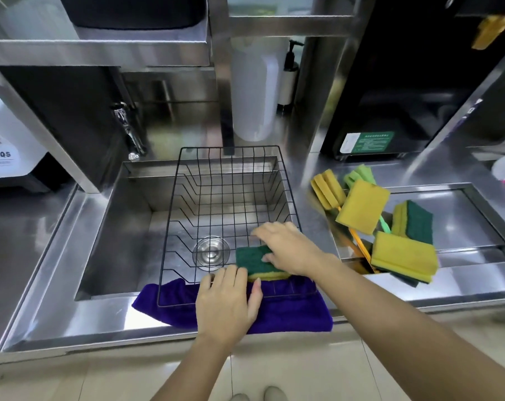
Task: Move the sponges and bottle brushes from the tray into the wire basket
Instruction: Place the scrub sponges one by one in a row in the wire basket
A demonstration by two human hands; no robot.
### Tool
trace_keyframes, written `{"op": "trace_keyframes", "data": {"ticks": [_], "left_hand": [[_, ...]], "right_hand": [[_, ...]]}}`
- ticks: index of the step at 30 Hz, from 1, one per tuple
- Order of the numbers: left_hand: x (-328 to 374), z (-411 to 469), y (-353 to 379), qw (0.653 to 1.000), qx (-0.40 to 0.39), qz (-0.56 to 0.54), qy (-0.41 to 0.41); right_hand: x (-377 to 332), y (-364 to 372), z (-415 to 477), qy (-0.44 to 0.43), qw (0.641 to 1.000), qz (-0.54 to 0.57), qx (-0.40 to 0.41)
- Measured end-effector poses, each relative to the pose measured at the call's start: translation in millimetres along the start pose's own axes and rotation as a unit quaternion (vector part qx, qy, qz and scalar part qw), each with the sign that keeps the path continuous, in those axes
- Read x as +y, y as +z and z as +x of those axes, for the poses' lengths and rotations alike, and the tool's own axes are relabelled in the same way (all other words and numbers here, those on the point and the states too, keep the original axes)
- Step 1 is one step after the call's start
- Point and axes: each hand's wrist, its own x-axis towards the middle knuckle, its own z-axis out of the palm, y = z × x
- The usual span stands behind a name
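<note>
Right hand presses sponge into wire basket.

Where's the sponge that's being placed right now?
In the head view, the green-topped sponge sits in the wire basket's near right corner, under the right hand, just right of the sink drain.

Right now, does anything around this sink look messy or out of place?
Yes. The sponges and bottle brushes on the right lie in a jumbled heap, some tilted over the tray edge. The wire basket sits across the sink, its front edge resting on a purple cloth.
</note>
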Motion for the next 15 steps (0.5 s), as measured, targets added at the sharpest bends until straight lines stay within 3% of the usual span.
{"op": "trace_keyframes", "data": {"ticks": [4, 6, 11, 15], "left_hand": [[30, 8, 0, 0.997, -0.021, -0.048, 0.056], [46, 11, 4, 0.995, -0.041, -0.056, 0.077], [61, 13, 14, 0.994, -0.041, -0.015, 0.103], [60, 13, 18, 0.993, -0.034, -0.009, 0.112]], "right_hand": [[20, -24, -24, 0.062, 0.977, 0.069, 0.192], [43, -32, -38, 0.126, 0.962, 0.069, 0.231], [106, -28, -83, 0.296, 0.932, 0.043, 0.203], [133, -12, -117, 0.37, 0.926, 0.027, 0.071]]}}
